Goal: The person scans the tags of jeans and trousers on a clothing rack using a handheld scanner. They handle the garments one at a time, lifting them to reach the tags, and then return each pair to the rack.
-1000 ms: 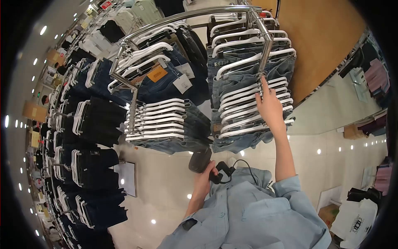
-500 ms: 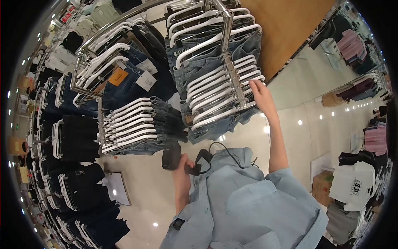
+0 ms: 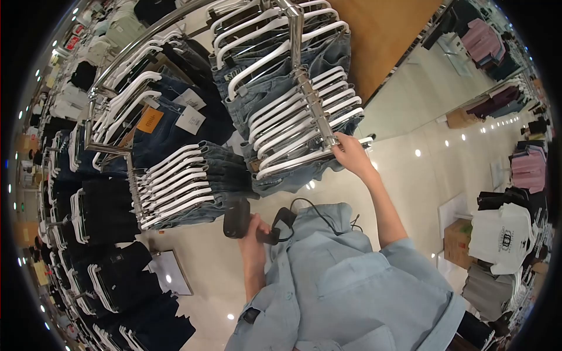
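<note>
My right hand (image 3: 351, 155) is closed at the front end of the middle rack arm, on the nearest white hanger (image 3: 304, 161), close to the tip of the chrome bar (image 3: 319, 120). From this hanger hang blue jeans (image 3: 287, 183). More white hangers with jeans are lined up behind it. In my left hand (image 3: 253, 229), held low before my body, is a black gun-shaped handheld scanner (image 3: 236, 219), its handle wrapped by my fingers. A second black device (image 3: 285, 217) with a cable (image 3: 319, 209) sits beside that hand, against my blue shirt (image 3: 351, 281).
To the left, another rack arm carries jeans on white hangers (image 3: 178, 187). Dark jeans with an orange tag (image 3: 150, 119) hang behind it. Black trousers (image 3: 111, 207) line the far left. A wooden panel (image 3: 380, 41) and a mirror (image 3: 433, 105) stand at right, with a cardboard box (image 3: 458, 243).
My right hand has moved from the side of the hangers down and left to the front hanger by the bar's end. My left hand still holds the scanner. The view has shifted slightly.
</note>
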Motion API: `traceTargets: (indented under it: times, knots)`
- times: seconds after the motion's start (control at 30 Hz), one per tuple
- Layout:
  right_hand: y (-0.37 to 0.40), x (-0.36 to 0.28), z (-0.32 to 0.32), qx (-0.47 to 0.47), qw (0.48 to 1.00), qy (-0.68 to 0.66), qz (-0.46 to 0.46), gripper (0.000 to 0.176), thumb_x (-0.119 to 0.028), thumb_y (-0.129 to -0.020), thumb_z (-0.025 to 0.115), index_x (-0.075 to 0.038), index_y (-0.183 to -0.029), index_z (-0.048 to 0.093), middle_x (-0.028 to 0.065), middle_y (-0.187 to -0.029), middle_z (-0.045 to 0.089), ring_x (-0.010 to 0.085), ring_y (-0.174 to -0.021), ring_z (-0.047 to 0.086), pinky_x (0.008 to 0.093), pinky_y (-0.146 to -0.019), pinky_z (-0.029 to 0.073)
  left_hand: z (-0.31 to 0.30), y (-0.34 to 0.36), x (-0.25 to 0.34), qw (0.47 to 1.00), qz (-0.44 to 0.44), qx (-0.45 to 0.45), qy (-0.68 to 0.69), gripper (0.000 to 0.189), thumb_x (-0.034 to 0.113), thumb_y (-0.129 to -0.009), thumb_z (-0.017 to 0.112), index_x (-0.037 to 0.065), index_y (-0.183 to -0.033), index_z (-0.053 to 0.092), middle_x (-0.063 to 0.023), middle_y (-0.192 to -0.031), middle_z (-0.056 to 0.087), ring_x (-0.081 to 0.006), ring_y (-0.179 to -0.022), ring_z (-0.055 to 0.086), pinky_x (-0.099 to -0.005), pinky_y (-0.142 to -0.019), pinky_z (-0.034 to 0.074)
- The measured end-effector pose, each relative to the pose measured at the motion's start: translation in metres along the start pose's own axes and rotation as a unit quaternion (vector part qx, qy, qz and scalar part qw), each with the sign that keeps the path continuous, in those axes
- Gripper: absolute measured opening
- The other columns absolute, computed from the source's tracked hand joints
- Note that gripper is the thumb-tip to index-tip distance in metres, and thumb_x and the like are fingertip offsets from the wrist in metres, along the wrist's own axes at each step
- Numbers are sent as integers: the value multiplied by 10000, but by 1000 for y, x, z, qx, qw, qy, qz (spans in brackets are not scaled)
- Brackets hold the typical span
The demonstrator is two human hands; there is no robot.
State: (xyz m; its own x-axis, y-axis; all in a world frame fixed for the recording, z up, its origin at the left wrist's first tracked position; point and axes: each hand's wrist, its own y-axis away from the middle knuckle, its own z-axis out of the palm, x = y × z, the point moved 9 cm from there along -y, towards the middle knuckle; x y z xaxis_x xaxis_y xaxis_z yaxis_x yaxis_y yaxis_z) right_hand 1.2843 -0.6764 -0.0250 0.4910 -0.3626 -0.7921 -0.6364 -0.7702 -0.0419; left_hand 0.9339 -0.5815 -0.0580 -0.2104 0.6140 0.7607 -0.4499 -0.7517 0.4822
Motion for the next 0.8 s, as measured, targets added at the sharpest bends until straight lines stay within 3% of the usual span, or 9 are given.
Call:
traceTargets:
  times: [0.3,0.37,0.4,0.43,0.5,0.53,0.63,0.8]
  knots:
    - [1,-7,2,48,998,-19,-29,138,-61,-901,561,75,-904,585,284,-761,605,445,-710,616,470,-646,473,-7,5,-4,1000,1,0,6,91,93,-1003,625,46,-1038,555,-22,-775,490,-153,-704,511,-354,-717,458]
    - [-2,-7,2,19,998,-47,-31,137,-39,-891,567,69,-962,612,262,-836,638,419,-726,633,455,-666,496,-7,6,-5,1000,-6,7,14,86,98,-1007,624,53,-1035,557,-23,-774,488,-156,-703,508,-357,-717,460]
    - [-2,-3,0,38,996,-65,-38,171,-51,-884,630,37,-1030,650,208,-967,665,363,-861,652,434,-752,518,-7,6,-6,1000,-8,4,12,86,98,-1007,624,53,-1035,557,-23,-774,488,-156,-703,508,-357,-717,460]
    - [-4,3,-1,40,996,-65,-36,171,-51,-884,630,37,-1030,650,208,-967,665,363,-861,652,434,-752,518,-7,6,-5,1000,-7,2,9,85,100,-1008,625,56,-1031,557,-23,-772,486,-157,-702,507,-359,-720,463]
    - [-4,-6,-31,188,970,68,-135,228,-95,-875,700,7,-1077,668,163,-1107,653,327,-1052,624,413,-870,513,-9,7,-5,1000,-4,0,7,85,102,-1008,627,60,-1028,556,-23,-770,485,-158,-702,506,-360,-724,465]
    - [-4,-1,-41,220,966,82,-111,272,-147,-864,748,-21,-1096,682,144,-1149,634,328,-1146,574,417,-957,490,-11,7,-6,1000,-4,1,7,86,101,-1008,629,61,-1029,556,-24,-771,485,-158,-703,506,-362,-727,467]
    - [-8,-4,-56,257,946,143,-138,290,-165,-857,758,-32,-1103,681,141,-1165,613,358,-1131,562,447,-977,486,-15,9,-6,1000,-7,5,15,89,99,-1006,633,61,-1034,557,-25,-772,487,-158,-705,508,-364,-731,469]
    - [-12,19,-45,187,951,218,-112,325,-219,-815,805,-66,-1081,698,126,-1133,619,355,-1124,555,459,-955,493,-23,14,-5,999,-9,22,23,99,93,-1001,640,56,-1047,560,-28,-771,491,-159,-701,513,-360,-727,467]
